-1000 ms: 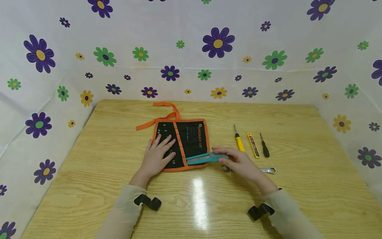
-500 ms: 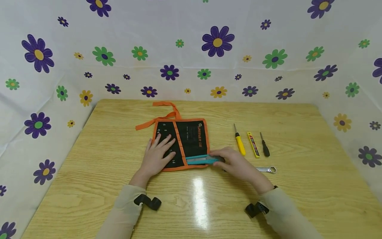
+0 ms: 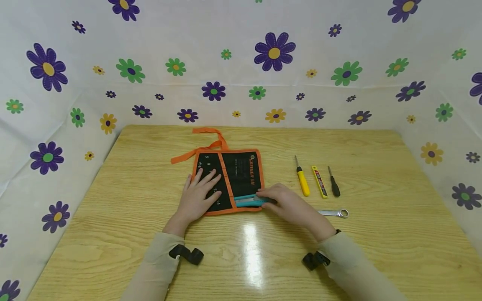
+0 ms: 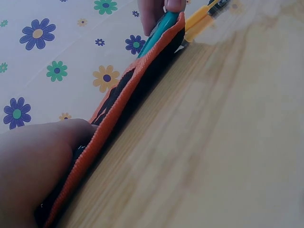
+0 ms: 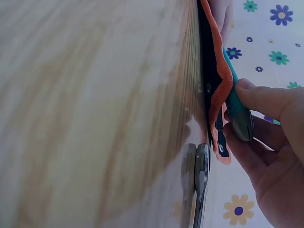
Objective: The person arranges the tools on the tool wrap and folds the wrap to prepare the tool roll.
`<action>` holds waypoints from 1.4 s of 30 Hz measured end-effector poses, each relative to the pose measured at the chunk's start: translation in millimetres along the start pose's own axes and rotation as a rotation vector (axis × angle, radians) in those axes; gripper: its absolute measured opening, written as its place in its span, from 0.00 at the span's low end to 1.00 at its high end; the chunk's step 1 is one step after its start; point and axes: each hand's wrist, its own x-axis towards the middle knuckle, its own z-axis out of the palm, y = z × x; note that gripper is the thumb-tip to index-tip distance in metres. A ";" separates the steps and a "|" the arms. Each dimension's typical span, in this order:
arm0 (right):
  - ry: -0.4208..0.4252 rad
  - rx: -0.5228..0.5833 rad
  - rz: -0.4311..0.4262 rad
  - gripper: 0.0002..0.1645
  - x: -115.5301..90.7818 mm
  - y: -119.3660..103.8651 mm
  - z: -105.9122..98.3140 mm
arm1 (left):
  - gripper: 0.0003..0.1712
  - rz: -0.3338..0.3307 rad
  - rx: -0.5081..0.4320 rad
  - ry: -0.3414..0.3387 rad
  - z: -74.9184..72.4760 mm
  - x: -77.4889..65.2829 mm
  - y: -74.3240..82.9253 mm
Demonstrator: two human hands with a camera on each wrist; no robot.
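A black tool pouch (image 3: pixel 242 167) with orange trim lies spread on the table, numbers printed along its pocket strip. My left hand (image 3: pixel 197 194) rests on that strip with its fingers spread. Near the pouch's front right corner, my right hand (image 3: pixel 288 202) pinches the grey rear end of a teal utility knife (image 3: pixel 245 201). The knife's front end is tucked into a pocket, out of sight. In the right wrist view, thumb and fingers grip the knife (image 5: pixel 236 107) from both sides beside the orange edge. The left wrist view shows the knife's teal body (image 4: pixel 159 33) above the pouch edge.
Right of the pouch lie a yellow-handled tool with a thin shaft (image 3: pixel 303 183), a yellow blade case (image 3: pixel 319 182) and a black-handled screwdriver (image 3: pixel 334 186). A wrench (image 3: pixel 337 213) lies partly hidden behind my right hand. Orange ties (image 3: pixel 203 151) trail from the pouch's far side.
My right hand has moved left with the utility knife, which has slid further into the pocket. More of the wrench and yellow-handled tool shows. My left hand has stayed put.
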 end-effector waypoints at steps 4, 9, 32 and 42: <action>-0.005 -0.024 -0.013 0.21 4.0 -3.8 1.5 | 0.33 0.001 -0.004 -0.001 -0.5 -0.4 0.3; -0.020 -0.030 -0.019 0.20 8.6 -8.9 2.9 | 0.33 0.004 -0.003 0.000 -0.8 -0.6 0.5; -0.049 -0.063 -0.062 0.19 28.5 -21.9 16.7 | 0.32 0.015 -0.016 0.021 0.6 -0.1 -0.6; -0.058 -0.078 -0.083 0.18 37.6 -27.5 21.3 | 0.32 0.004 -0.016 0.008 -0.3 0.1 0.2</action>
